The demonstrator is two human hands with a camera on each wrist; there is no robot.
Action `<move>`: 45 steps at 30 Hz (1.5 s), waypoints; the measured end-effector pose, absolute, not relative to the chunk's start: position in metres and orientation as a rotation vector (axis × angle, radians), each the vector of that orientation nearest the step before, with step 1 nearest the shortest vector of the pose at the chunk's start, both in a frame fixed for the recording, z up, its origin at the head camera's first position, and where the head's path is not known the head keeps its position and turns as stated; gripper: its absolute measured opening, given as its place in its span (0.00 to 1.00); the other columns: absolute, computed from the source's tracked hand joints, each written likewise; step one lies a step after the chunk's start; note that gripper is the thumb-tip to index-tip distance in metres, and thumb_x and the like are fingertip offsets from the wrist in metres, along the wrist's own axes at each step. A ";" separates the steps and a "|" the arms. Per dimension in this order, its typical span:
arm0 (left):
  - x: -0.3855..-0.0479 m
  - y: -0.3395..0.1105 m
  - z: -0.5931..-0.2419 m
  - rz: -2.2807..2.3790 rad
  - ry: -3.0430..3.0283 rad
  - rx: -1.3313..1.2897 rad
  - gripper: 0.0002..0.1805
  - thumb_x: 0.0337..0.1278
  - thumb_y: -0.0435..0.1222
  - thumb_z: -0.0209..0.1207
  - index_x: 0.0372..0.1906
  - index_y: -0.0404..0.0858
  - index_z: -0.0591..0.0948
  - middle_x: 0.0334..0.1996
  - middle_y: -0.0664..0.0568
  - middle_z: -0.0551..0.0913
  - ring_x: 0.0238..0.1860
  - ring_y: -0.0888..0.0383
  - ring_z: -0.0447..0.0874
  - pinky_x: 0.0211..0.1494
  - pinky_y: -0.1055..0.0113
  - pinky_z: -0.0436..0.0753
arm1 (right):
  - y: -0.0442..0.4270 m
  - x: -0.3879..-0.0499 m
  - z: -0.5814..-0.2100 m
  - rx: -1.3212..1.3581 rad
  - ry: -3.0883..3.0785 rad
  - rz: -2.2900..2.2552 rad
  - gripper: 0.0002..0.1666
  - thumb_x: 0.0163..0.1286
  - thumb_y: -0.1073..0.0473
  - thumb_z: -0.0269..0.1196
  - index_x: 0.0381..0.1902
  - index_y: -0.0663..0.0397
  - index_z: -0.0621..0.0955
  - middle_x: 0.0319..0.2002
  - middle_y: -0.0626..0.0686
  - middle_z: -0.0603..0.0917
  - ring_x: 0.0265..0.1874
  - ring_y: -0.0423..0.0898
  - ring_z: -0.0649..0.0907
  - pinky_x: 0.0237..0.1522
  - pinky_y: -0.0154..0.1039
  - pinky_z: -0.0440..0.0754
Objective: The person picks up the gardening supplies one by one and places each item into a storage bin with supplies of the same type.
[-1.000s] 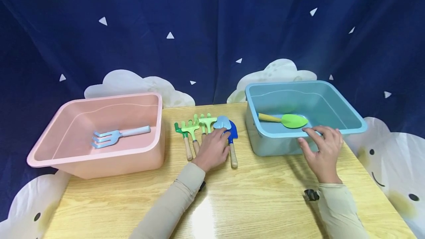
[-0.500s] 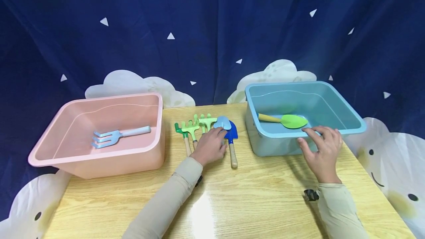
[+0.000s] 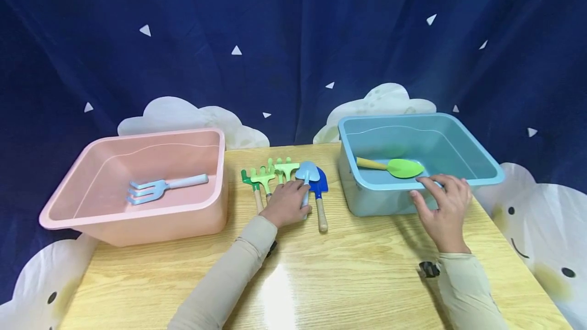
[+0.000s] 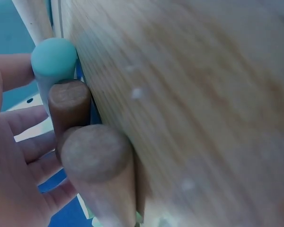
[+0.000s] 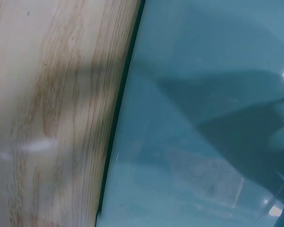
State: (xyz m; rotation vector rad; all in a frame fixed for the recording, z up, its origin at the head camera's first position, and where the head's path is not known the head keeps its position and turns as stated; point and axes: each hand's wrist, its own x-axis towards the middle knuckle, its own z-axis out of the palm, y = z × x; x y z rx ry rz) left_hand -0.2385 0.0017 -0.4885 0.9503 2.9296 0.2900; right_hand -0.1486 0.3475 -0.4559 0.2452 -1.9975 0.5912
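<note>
In the head view my left hand (image 3: 288, 203) reaches over a row of toy garden tools. Thumb and index finger pinch the handle of a light blue shovel (image 3: 308, 171); the left wrist view shows its teal handle end (image 4: 54, 56) beside two wooden handle ends (image 4: 97, 153). A dark blue shovel (image 3: 321, 182) lies just to the right. Left of it are several green rakes, including a light green rake (image 3: 263, 177). My right hand (image 3: 446, 213) holds the front rim of the blue bin (image 3: 380, 186), thumb outside and fingers over the edge. Inside lies a green trowel (image 3: 405, 168) with a yellow handle.
A pink bin (image 3: 137, 225) stands at the left, with a light blue fork (image 3: 153, 191) lying inside. Both bins rest on a wooden table (image 3: 357, 274). A dark blue curtain (image 3: 275, 24) with white triangles and clouds hangs behind.
My left hand has shifted slightly left and toward me, uncovering the light blue shovel's handle and more of the dark blue shovel. My right hand stays at the blue bin's rim.
</note>
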 end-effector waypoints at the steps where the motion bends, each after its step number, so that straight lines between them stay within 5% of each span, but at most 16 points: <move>1: -0.239 0.001 -0.489 0.296 2.925 0.962 0.33 0.65 0.52 0.55 0.71 0.43 0.69 0.72 0.46 0.69 0.72 0.46 0.68 0.70 0.46 0.70 | 0.348 -0.149 -0.456 0.246 -1.996 0.592 0.34 0.66 0.33 0.60 0.40 0.60 0.87 0.40 0.66 0.81 0.49 0.66 0.74 0.68 0.68 0.52; 18: -0.243 -0.029 -0.485 0.425 2.788 1.168 0.33 0.58 0.44 0.64 0.69 0.48 0.72 0.70 0.55 0.74 0.70 0.49 0.72 0.69 0.46 0.69 | 0.349 -0.148 -0.456 0.240 -1.993 0.589 0.33 0.66 0.33 0.60 0.40 0.59 0.87 0.40 0.66 0.81 0.49 0.66 0.73 0.69 0.66 0.51; 32: -0.238 -0.022 -0.480 0.498 2.707 1.234 0.34 0.55 0.33 0.65 0.70 0.45 0.72 0.70 0.49 0.73 0.68 0.50 0.75 0.64 0.40 0.69 | 0.351 -0.147 -0.457 0.240 -1.995 0.585 0.33 0.66 0.32 0.60 0.40 0.59 0.87 0.40 0.65 0.81 0.49 0.66 0.74 0.69 0.66 0.52; 45: -0.248 -0.029 -0.478 0.593 2.566 1.101 0.40 0.52 0.30 0.66 0.73 0.45 0.68 0.70 0.50 0.74 0.68 0.53 0.74 0.66 0.53 0.71 | 0.349 -0.149 -0.457 0.236 -2.004 0.574 0.33 0.66 0.33 0.59 0.40 0.58 0.87 0.40 0.65 0.82 0.49 0.65 0.74 0.70 0.65 0.52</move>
